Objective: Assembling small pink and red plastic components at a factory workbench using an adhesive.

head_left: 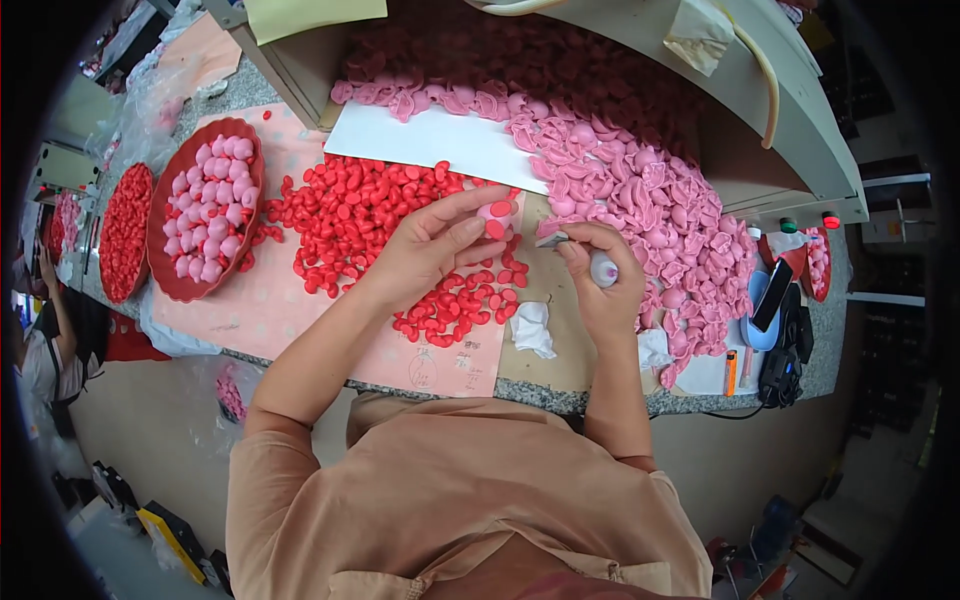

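Note:
My left hand (435, 245) pinches a small pink rounded piece (487, 212) with red oval parts (499, 209) on it, between thumb and fingertips. Facing it across a short gap, my right hand (610, 290) is closed around a small whitish bottle (603, 269). A small flat grey piece (551, 239) shows at that hand's thumb and forefinger; its kind I cannot make out. Beneath my left hand spreads a heap of glossy red oval pieces (350, 205). Beyond and to the right of my right hand lies a large pile of pink moulded pieces (655, 195).
At left, a red scalloped tray (163, 284) holds pink pieces with red parts, beside another tray of red pieces (125, 235). A crumpled white tissue (532, 330) lies between my forearms. On the right are a phone (772, 296) and an orange tube (731, 372). A box-like hood (790, 100) overhangs the back.

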### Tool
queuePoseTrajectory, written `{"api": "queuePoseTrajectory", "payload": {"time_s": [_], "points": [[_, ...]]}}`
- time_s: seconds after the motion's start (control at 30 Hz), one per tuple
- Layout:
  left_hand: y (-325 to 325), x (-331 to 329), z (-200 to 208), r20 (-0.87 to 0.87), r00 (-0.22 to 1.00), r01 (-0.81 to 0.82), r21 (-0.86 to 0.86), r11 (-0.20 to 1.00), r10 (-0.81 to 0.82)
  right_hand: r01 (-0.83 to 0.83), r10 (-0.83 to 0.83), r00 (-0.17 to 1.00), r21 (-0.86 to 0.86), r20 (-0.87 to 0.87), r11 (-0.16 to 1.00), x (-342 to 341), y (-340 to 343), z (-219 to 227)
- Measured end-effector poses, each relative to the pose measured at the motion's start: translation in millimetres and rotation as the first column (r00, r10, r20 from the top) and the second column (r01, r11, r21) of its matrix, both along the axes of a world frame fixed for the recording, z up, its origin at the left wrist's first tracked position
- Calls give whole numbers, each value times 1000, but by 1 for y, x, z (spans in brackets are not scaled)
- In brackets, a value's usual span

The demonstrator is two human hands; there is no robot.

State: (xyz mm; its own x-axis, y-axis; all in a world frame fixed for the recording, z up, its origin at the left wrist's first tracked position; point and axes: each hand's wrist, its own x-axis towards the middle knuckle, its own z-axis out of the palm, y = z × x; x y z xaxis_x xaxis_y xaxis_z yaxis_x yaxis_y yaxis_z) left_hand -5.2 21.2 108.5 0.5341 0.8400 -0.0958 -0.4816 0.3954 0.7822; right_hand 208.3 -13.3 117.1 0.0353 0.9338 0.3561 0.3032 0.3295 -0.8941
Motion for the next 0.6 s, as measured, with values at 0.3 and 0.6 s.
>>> {"api": "queuePoseTrajectory", "payload": {"time_s": [0.3,0.6], "points": [[2,16,11,0,1000,21,-21,1000,-21,-87,90,990,-32,107,996,15,0,24],[-1,29,6,-3,1000,21,-54,998,-21,21,-28,991,54,128,998,10,4,16]]}}
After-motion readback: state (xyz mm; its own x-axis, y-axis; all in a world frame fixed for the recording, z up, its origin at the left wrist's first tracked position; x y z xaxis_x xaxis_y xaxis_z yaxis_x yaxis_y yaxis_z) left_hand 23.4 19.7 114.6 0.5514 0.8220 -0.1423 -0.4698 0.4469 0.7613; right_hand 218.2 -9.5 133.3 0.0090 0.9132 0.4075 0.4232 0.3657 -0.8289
